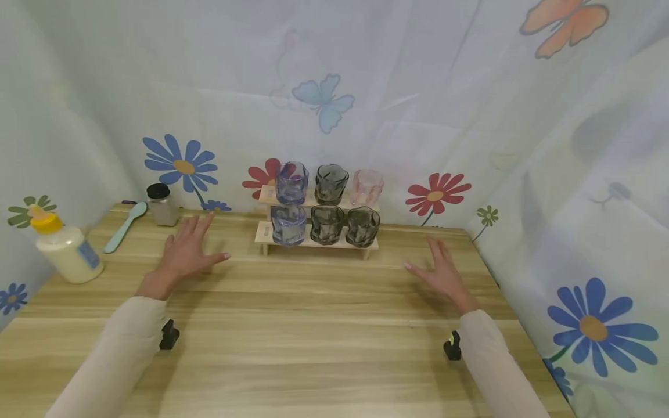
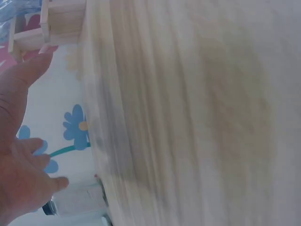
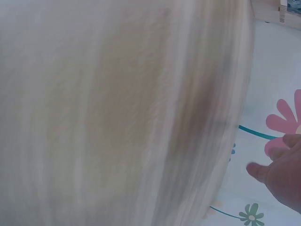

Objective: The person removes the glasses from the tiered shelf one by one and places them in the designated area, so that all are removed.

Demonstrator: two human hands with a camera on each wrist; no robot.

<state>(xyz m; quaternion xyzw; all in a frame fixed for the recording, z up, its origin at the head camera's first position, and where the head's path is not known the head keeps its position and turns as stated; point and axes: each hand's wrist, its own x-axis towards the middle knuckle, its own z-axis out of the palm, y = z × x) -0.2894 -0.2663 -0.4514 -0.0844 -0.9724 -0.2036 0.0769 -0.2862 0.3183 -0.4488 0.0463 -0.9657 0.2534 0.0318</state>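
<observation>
The left hand (image 1: 184, 249) and right hand (image 1: 441, 274) are spreading their fingers over one table (image 1: 313, 337), both released. Between them, farther back, six glasses (image 1: 327, 225) are standing on one two-step stand (image 1: 265, 233): three are occupying the upper step, three the lower. One jar (image 1: 164, 209) is standing near the left hand; one spoon (image 1: 124, 228) and one bottle (image 1: 69, 253) are resting farther left.
</observation>
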